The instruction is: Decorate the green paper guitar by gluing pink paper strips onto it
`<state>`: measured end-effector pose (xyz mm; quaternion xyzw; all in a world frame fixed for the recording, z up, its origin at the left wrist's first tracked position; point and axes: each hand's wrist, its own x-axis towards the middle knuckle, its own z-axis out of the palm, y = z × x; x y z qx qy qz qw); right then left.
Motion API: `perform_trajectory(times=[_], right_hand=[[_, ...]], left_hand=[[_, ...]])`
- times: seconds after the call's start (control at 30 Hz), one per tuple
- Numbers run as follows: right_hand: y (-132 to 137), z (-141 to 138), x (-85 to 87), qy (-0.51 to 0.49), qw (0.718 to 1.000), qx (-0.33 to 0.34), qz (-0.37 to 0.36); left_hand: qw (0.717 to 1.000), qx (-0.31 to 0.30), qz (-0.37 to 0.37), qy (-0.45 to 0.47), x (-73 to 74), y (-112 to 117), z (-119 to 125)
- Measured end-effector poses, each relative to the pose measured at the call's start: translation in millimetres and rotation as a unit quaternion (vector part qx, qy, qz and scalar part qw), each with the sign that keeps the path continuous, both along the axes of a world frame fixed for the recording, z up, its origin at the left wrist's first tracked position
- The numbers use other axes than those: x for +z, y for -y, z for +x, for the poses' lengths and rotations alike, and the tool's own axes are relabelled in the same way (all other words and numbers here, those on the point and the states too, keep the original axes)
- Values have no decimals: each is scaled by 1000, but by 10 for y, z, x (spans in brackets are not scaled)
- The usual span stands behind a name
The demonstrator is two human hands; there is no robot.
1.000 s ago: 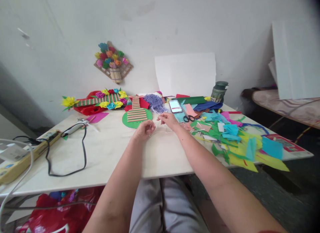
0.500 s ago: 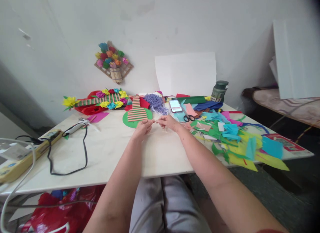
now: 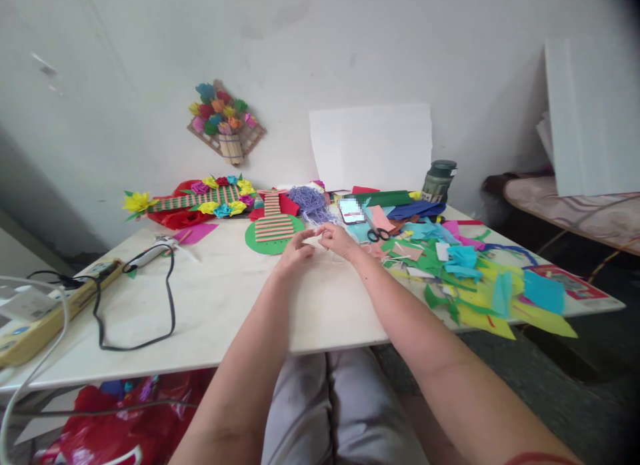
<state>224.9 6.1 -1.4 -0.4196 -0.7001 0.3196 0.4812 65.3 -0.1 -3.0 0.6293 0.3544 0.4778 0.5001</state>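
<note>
My left hand [image 3: 299, 250] is just above the white table, its thumb and fingers apart and its fingertips reaching toward my other hand. My right hand [image 3: 337, 242] has its thumb and forefinger pinched together, close to those fingertips. Thin pale string [image 3: 343, 258] trails under the right hand; what lies exactly in the pinch is too small to be sure of. Just beyond my left hand lies a green guitar-shaped piece [image 3: 250, 237] with striped strips on it. A tangle of purple shredded paper [image 3: 311, 205] sits behind the hands.
Black-handled scissors [image 3: 379, 235] and a phone [image 3: 351, 210] lie beyond my right hand. Coloured paper scraps [image 3: 460, 272] cover the table's right side. At left are a glue gun [image 3: 150, 254] with a black cord and a power strip [image 3: 60, 312]. A flower-decorated guitar shape [image 3: 200, 200] lies at the back.
The fingers of my left hand have spread from a pinch, and that hand has shifted slightly right toward my right hand. The right hand stays pinched in nearly the same place.
</note>
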Motion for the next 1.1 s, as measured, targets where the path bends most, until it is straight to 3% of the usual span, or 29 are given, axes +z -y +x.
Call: perform_trajectory(times=[0.1,0.17,0.27,0.43,0.57,0.77,1.1], right_hand=[[-31,-10,-12,9,999,-43,24],[-44,-14,-15,-4,998,-55,24],[-36,-40,-10,-19,1000,-21,14],[5,-111,-10,-29,999,37,7],[2,-119,-32,-20,999,44,11],[-36,-123,-56,-22,999,45,12],[-74,-95,-77,-31,999,24,16]], left_hand=[[985,121,99,-78,-19,-58,-15],[971,166,147,-94,-41,-86,-18],[979,117,149,-80,-70,-85,8],[998,26,39,-32,-61,-15,98],[999,-29,-19,41,-52,30,128],[991,-59,-85,89,-103,15,117],[991,-46,-120,34,-89,11,124]])
